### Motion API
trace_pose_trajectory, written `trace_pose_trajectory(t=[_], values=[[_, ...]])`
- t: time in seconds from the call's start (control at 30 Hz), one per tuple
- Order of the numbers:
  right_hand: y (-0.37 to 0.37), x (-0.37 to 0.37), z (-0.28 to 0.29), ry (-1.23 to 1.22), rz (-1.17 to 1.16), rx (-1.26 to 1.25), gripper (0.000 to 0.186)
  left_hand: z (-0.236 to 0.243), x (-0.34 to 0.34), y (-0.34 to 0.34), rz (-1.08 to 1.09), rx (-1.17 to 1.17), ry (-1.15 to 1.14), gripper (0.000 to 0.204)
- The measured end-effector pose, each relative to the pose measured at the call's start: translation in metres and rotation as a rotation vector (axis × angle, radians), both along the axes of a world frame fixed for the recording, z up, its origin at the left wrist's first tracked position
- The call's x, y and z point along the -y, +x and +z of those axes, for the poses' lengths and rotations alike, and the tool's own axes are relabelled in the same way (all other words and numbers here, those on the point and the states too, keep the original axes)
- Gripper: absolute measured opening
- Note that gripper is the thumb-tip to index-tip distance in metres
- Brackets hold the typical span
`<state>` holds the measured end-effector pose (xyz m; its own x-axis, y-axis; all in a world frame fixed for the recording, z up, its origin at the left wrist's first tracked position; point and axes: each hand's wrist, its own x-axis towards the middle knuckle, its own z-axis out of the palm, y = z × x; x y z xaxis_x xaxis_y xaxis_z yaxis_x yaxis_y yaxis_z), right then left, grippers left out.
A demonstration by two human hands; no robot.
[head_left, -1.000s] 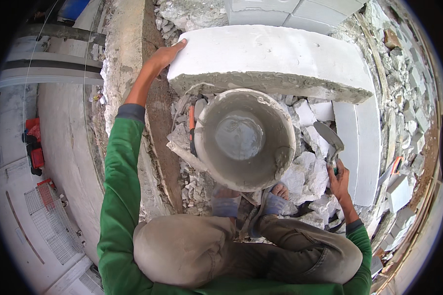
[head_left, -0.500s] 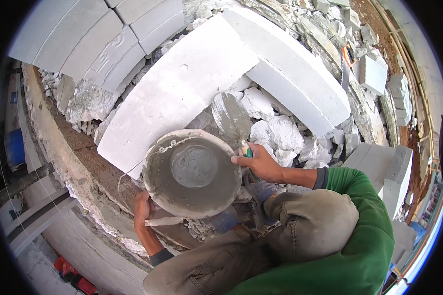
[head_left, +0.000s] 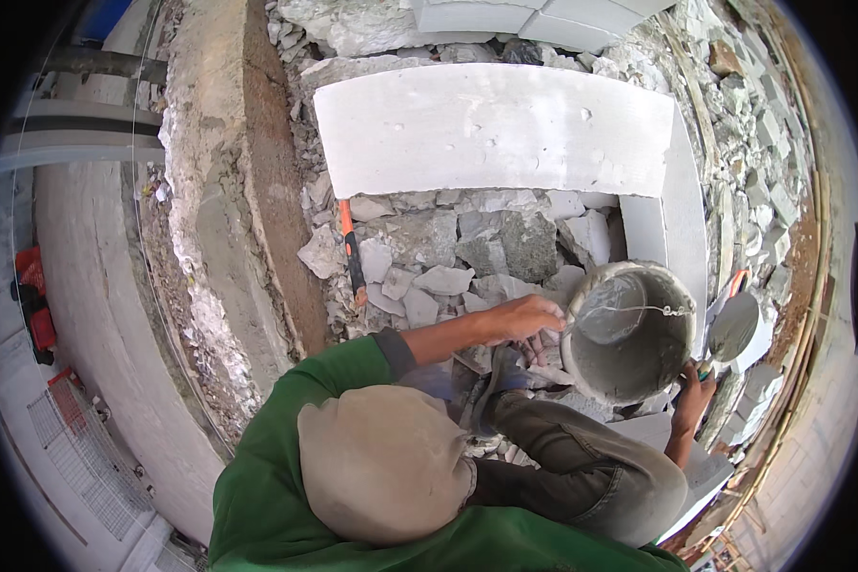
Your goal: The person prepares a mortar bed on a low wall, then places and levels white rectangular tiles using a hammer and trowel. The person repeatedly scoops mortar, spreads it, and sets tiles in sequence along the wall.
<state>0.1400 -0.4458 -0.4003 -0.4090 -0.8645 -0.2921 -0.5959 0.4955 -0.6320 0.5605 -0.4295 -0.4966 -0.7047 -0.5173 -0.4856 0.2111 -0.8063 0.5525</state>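
A round bucket [head_left: 596, 377], its inside coated with wet grey mortar, is tilted in front of my knees on the right. My left hand [head_left: 522, 319] grips its left rim, fingers closed at the edge. On the bucket's lower right side, my right hand [head_left: 693, 398] is closed round the green-marked handle of a trowel, against the rim. The trowel's grey, mortar-smeared blade [head_left: 735, 326] points up and away to the right. A twisted wire handle [head_left: 629, 309] lies across the bucket's mouth.
A long white block [head_left: 491, 129] spans the far side, meeting another block [head_left: 682, 205] at the right. Broken rubble [head_left: 443, 279] fills the space before them. A hammer with an orange and black handle [head_left: 352, 250] lies at the left, near a rough concrete ledge [head_left: 210, 210].
My view and body have turned toward the right. The bucket has shifted right and tilted, still between both hands. The trowel stays in my right hand.
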Motion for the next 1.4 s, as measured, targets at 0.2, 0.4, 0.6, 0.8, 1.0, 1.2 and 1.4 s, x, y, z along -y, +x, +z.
trace_pose_trajectory(t=[0.2,0.4,0.6,0.8,1.0,1.2,1.4], values=[[-0.041,-0.029,-0.009,0.025,-0.140,0.006,0.020,-0.011,-0.020,0.014,-0.123,0.084,-0.099,0.050],[0.037,0.052,0.031,-0.210,0.250,-0.580,0.040,-0.001,0.016,0.220,1.095,0.685,-0.546,0.032],[0.121,0.229,-0.005,-0.228,0.564,0.099,0.049,-0.051,0.044,0.339,0.933,0.863,-0.115,0.092],[0.178,0.304,-0.086,-0.127,0.338,0.188,0.049,-0.095,0.042,0.330,0.989,0.567,-0.180,0.100],[0.197,0.329,-0.065,-0.037,0.355,0.254,0.034,-0.013,0.035,0.318,0.847,0.766,-0.121,0.102],[0.249,0.326,0.018,-0.295,0.575,0.018,0.033,0.015,0.026,0.316,0.674,1.041,-0.051,0.118],[0.304,0.188,0.039,-0.141,0.459,0.509,0.029,0.013,0.032,0.325,0.667,0.939,-0.087,0.122]])
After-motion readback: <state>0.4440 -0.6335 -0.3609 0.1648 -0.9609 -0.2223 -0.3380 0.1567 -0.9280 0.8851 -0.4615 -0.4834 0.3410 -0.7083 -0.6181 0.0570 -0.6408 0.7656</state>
